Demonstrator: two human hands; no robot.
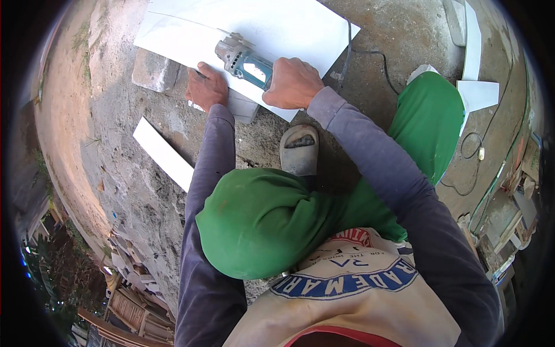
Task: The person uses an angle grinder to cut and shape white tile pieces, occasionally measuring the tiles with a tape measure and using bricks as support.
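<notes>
A large white sheet (pixel 300 32) lies at the top, raised on blocks. My right hand (pixel 293 84) is closed around the rear body of a teal angle grinder (pixel 247 65). The grinder's metal head and the edge of its disc are over the sheet, at the end of a thin dark line running in from the left. Whether the disc cuts into the sheet I cannot tell. My left hand (pixel 208 89) grips the sheet's near edge, left of the grinder, with its fingers curled and partly hidden. Under that edge sits a grey block (pixel 244 109).
Another block (pixel 153 70) supports the sheet's left side. A white strip (pixel 163 152) lies left of my left forearm. More white offcuts (pixel 478 95) lie at the right. A black cable (pixel 381 58) crosses the concrete near my green-clad knee (pixel 433 115). My sandalled foot (pixel 299 149) is below the sheet.
</notes>
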